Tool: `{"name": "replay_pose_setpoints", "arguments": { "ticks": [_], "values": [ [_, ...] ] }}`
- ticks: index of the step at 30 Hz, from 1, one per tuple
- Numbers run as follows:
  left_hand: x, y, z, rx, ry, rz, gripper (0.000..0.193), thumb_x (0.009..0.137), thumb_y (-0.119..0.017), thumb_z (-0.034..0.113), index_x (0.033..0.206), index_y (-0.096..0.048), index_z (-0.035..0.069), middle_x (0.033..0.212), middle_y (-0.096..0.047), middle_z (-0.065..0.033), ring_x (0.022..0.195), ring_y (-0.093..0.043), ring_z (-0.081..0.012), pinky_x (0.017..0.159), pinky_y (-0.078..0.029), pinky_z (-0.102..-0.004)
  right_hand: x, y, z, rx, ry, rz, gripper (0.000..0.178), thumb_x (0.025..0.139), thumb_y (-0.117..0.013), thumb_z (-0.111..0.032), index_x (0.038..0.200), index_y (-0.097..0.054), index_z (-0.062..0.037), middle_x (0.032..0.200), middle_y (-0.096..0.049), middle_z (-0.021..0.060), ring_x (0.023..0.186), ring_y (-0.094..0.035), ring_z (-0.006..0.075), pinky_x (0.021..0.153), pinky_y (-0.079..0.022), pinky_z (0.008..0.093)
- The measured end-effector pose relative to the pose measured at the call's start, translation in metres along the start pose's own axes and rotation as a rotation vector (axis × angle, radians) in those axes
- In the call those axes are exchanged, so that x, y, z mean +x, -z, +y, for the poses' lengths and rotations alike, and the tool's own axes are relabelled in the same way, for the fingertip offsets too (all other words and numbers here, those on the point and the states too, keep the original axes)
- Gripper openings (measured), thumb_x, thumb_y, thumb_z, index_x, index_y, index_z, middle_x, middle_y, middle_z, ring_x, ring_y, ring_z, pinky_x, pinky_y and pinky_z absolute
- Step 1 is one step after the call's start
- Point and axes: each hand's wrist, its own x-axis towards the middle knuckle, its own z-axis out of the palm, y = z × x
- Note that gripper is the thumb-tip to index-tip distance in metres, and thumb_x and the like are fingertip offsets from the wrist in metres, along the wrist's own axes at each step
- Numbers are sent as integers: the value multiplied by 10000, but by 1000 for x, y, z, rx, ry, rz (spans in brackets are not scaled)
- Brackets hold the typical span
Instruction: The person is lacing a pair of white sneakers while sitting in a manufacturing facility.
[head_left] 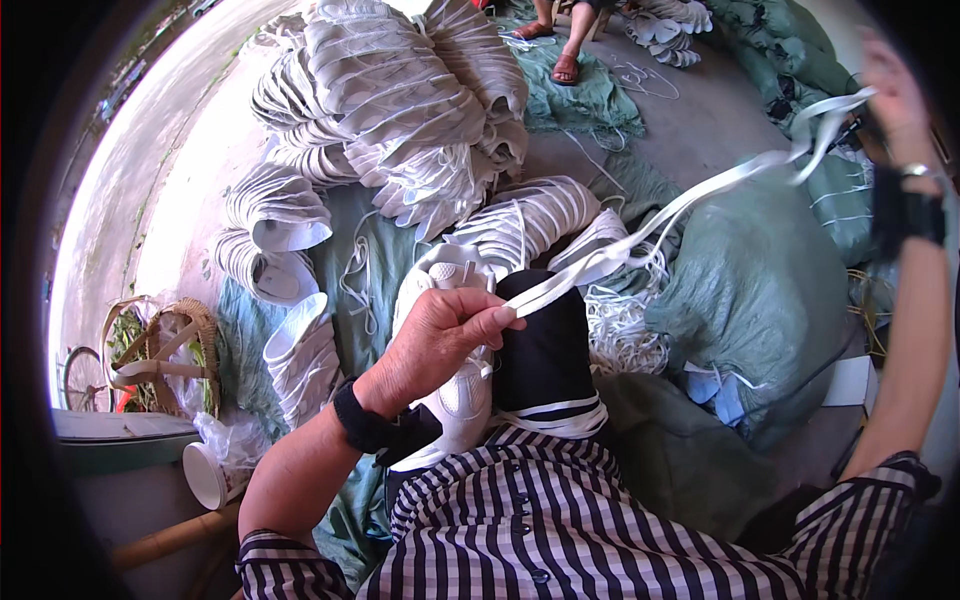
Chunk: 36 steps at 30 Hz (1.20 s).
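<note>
A length of white shoelaces (620,256) stretches diagonally between my two hands. My left hand (440,335) pinches one end between thumb and fingers, above my lap. Raised at the far right, my right hand (895,100) is blurred by motion; the other end of the laces runs to its fingers, which seem closed on it. White sneakers (465,405) lie under my left hand, partly hidden by it, beside my black trouser leg (545,345). More white laces (570,418) lie across my lap.
Nested stacks of white shoe uppers (390,80) pile up ahead and left. A tangle of white laces (625,325) lies beside a full green sack (750,290) on the right. A woven basket (195,340) and a paper cup (205,475) are at left. Another person's sandalled foot (565,68) shows far ahead.
</note>
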Motion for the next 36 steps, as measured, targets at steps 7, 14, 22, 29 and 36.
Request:
{"name": "replay_pose_setpoints", "arguments": {
  "ticks": [7,14,22,29,36],
  "values": [
    [-1,-6,0,273,-54,55,167,906,-578,125,923,-670,-14,774,-623,-65,701,-580,-125,659,-478,-260,-229,-332,59,178,104,-798,256,858,-598,-149,1078,-589,-20,883,-653,85,817,-626,123,669,-491,215],
    [-50,5,-46,934,-74,505,142,773,-695,172,872,-627,95,844,-578,-83,804,-603,-256,652,-493,-360,-296,-344,93,578,-1149,-788,288,917,-543,-257,915,-599,25,556,-571,57,346,-409,56,321,-267,199],
    [-45,-8,-62,1182,-75,474,246,719,-741,259,783,-566,99,794,-553,-47,767,-582,-235,587,-476,-354,-306,-370,68,424,-1173,-868,413,903,-555,-343,819,-608,58,514,-568,96,322,-418,84,293,-267,229],
    [-53,12,-62,674,-126,411,145,723,-718,86,718,-575,66,770,-541,-64,680,-566,-244,628,-478,-307,-307,-366,78,774,-1514,-723,253,896,-577,-225,890,-594,27,538,-556,62,334,-393,54,313,-274,195],
    [-44,-2,-56,1180,-301,373,163,698,-702,120,819,-593,107,741,-555,-40,730,-546,-256,651,-450,-350,-326,-373,65,194,-437,-557,315,864,-574,-83,1174,-521,-92,711,-628,85,588,-619,129,545,-497,271]
  ]
}}
